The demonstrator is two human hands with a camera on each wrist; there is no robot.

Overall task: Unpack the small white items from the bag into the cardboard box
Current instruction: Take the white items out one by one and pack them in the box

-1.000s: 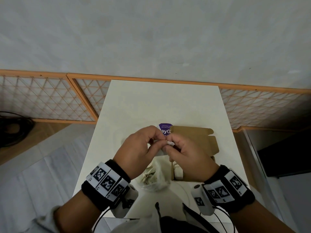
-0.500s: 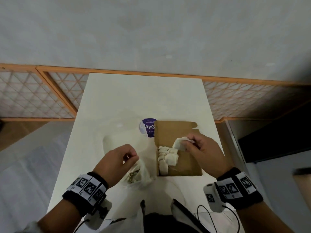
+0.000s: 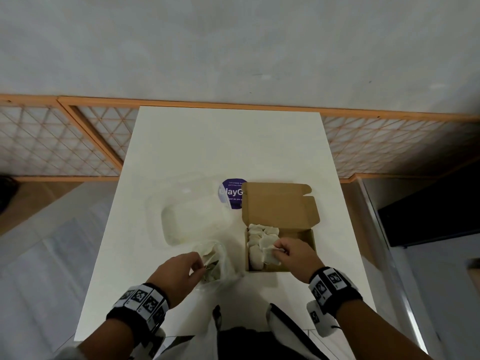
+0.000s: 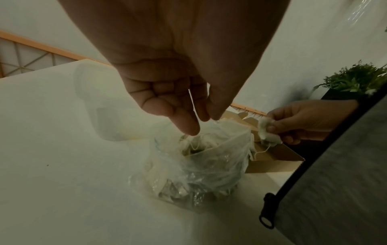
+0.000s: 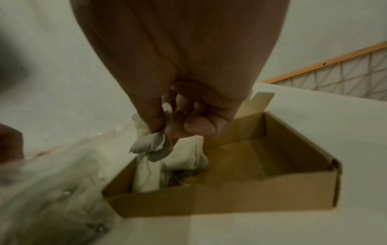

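An open cardboard box [image 3: 298,266] sits on the white table, with several small white items [image 3: 255,242] stacked along its left side. My right hand [image 3: 276,252] pinches one white item [image 3: 268,252] just above that stack; the right wrist view shows it crumpled [image 5: 153,147] between thumb and finger over the box [image 5: 230,199]. A clear plastic bag [image 3: 218,266] of white items stands left of the box. My left hand [image 3: 201,263] is at the bag's mouth [image 4: 201,162], its fingertips [image 4: 188,126] pinching a thin thread from a white item inside.
A clear plastic tub [image 3: 192,219] lies behind the bag. A purple round sticker [image 3: 231,193] shows beside the box's raised lid [image 3: 278,203]. The table's right edge is close to the box. A green plant [image 4: 356,81] stands off to the right.
The hands were together above the table, then parted. My right hand carried a white item to the box and lowered it onto the stack. My left hand dropped to the bag's mouth.
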